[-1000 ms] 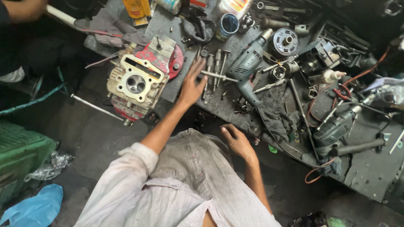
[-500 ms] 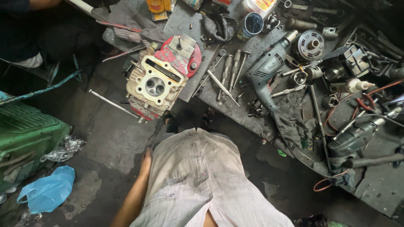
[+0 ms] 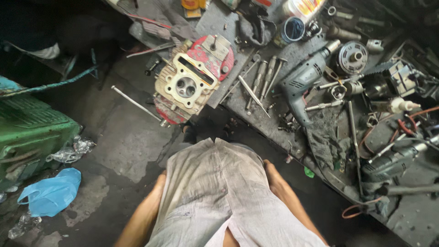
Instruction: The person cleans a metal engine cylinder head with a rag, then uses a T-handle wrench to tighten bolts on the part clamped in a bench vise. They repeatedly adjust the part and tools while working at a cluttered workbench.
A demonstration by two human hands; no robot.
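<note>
both forearms are seen drawn back against the body, one on each side of a pale grey, stained shirt. the left hand and the right hand are hidden behind the shirt's cloth, so it cannot be told whether the fingers are spread or closed, and nothing is seen held. nearest to them, just ahead of the shirt's hem, a cream and red metal engine cylinder head is laid at the edge of a dark, oily work board, with its round ports facing up. a thin steel rod is laid on the concrete floor to its left, its end near the head's lower corner. several long steel bolts are laid side by side on the board to the right of the head, and a grey-blue electric drill is laid just beyond them. a green metal casing and a crumpled blue plastic bag are seen at the far left, well apart from the head.
</note>
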